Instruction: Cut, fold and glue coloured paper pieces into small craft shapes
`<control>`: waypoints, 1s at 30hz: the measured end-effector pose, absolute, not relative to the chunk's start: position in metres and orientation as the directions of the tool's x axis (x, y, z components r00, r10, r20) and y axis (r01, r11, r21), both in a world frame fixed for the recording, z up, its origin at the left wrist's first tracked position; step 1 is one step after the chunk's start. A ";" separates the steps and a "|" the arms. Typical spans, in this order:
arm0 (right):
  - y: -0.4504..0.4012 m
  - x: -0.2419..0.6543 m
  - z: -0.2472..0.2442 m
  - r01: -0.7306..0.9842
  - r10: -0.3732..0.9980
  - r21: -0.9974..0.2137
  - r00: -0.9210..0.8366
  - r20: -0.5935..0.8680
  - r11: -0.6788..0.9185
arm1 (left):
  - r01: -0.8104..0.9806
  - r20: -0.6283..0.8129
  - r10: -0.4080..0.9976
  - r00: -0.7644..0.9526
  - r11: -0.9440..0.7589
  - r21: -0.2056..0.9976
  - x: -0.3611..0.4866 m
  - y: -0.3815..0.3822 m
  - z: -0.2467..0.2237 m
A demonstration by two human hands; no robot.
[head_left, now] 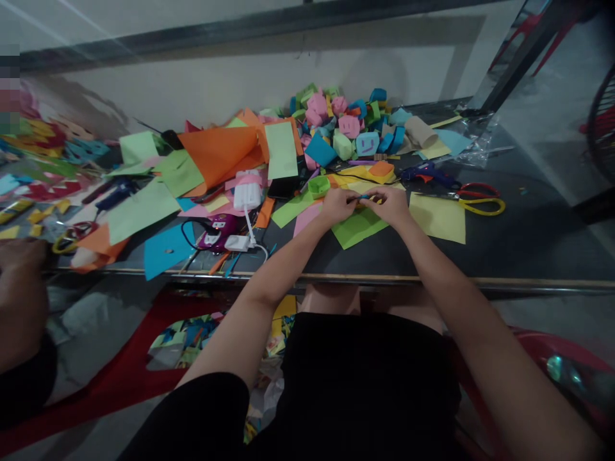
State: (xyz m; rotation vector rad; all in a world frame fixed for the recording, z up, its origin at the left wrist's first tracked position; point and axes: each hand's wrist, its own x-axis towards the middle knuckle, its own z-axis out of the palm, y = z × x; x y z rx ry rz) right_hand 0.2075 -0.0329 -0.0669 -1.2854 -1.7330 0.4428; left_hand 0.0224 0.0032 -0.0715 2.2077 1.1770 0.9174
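Pinching a blue piece (365, 196), left hand (339, 206) faces right hand (391, 205).

Table (528, 243) top dark grey; its near edge tan. Centre: small piece (364, 196) blue; sheet beneath (358, 232) yellow-green; little box (318, 187) lime green. Right: squarish sheet (438, 221) pale yellow; scissors (463, 200) with one red loop and one yellow; glue gun (437, 177) dark blue-violet, some red. Far: paper heap (317, 109) mixed pink, blue and green; in it, a pink block (349, 127) with darker face lines and a light-blue block (368, 144) with a dark smile mark. Left: broad sheet (144, 210) pale green; folded sheet (218, 150) plain orange; near-edge sheet (166, 253) blue; power strip (229, 225) magenta and white; charger (247, 195) white, some pink. Chair (120, 378), near left: red.
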 end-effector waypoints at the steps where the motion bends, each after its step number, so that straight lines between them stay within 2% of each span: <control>1: -0.033 0.208 -0.067 0.568 0.894 -0.724 -0.045 0.446 0.390 | 0.553 0.323 0.854 0.408 -0.513 0.657 0.023 0.002 -0.071; 9: -0.028 0.210 -0.071 0.538 0.925 -0.779 0.001 0.381 0.321 | 0.637 0.289 0.843 0.453 -0.533 0.557 0.029 -0.007 -0.062; 23: -0.023 0.213 -0.076 0.381 0.955 -0.888 0.040 0.293 0.257 | 0.583 0.279 0.850 0.447 -0.514 0.630 0.027 -0.007 -0.060; 30: -0.020 0.215 -0.077 0.319 0.949 -0.933 0.203 0.240 0.167 | 0.398 0.385 0.776 0.500 -0.600 0.694 0.026 -0.006 -0.057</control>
